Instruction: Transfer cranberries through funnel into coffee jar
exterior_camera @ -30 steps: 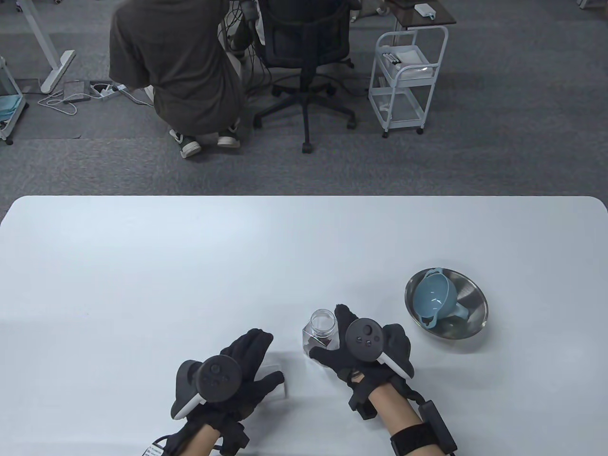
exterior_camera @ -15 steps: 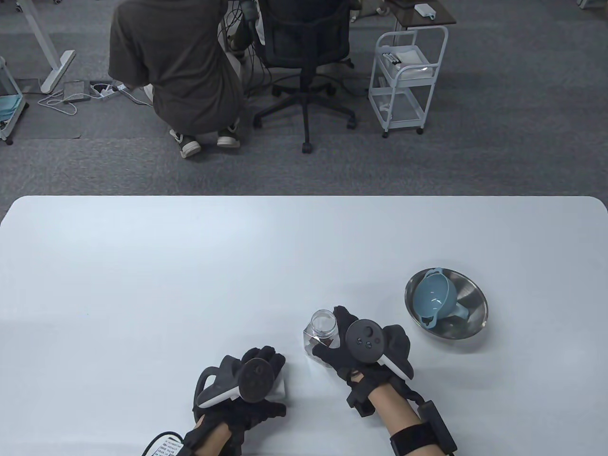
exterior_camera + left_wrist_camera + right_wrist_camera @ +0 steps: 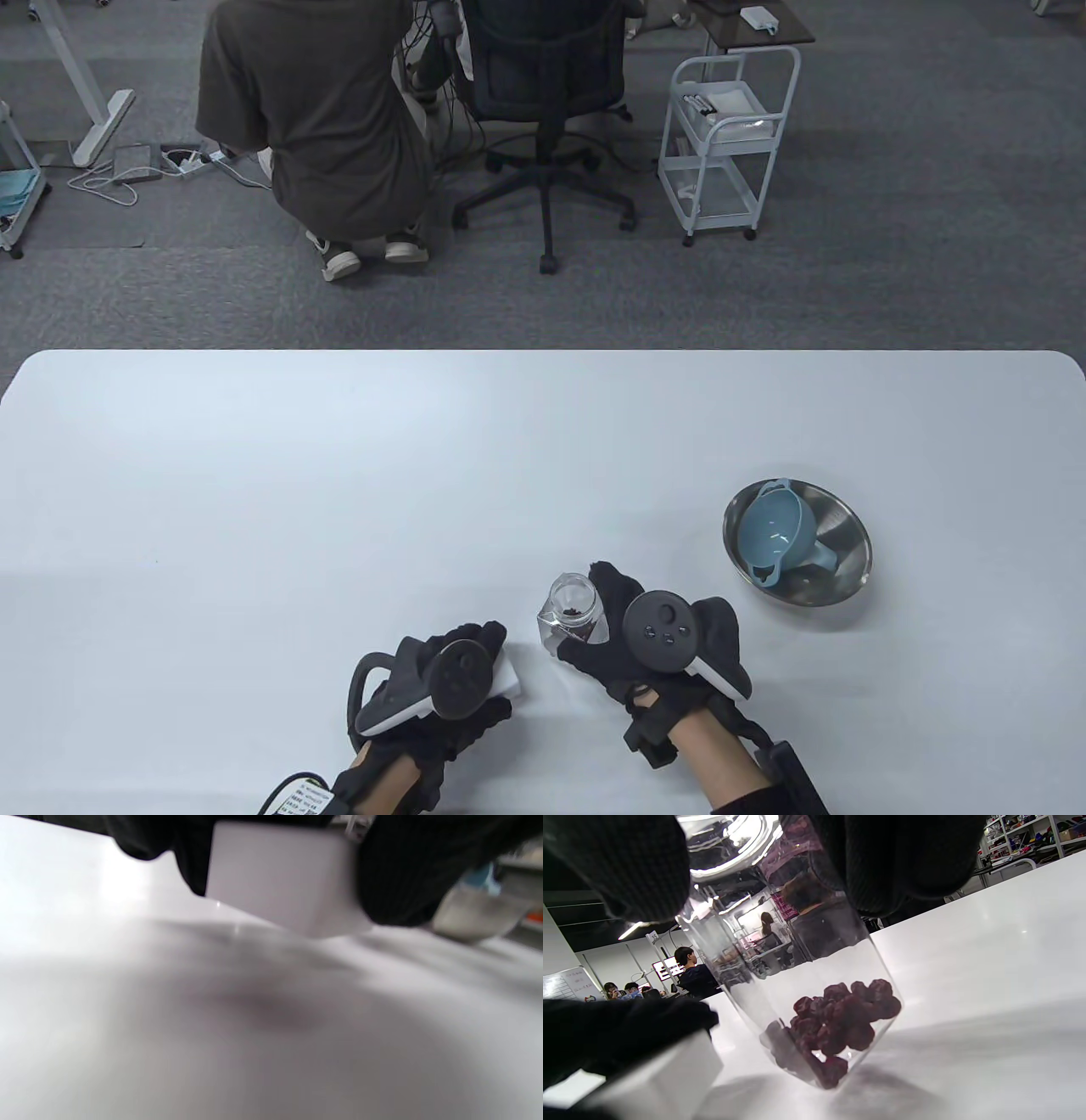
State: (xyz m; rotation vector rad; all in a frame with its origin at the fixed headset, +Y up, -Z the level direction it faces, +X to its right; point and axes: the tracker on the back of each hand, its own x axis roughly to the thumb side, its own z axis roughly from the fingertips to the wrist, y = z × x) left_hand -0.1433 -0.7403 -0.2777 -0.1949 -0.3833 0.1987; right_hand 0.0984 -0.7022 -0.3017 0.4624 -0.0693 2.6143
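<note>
Table view: right hand and left hand work near the front edge of the bench.
Jar: clear, open-mouthed, tilted with its mouth leaning away from the right hand; it sits just left of that hand's tracker, near the bench's front middle.
Cranberries: a dark red clump lying in the jar's lower corner, seen through the wall in the right wrist view.
Right grip: clamped on the jar; gloved fingers wrap its upper part on one side, with more glove against the other side by the mouth. Whether the jar's base touches the bench I cannot tell.
White block: a box-like white piece at the left hand's fingertips, just left of the jar and apart from it.
Left grip: closed around the white block; in the left wrist view fingers press its sides and the block hangs just above the bench.
Funnel: blue, lying on its side inside the bowl.
Bowl: steel, on the bench to the right, well apart from the jar and both hands.
</note>
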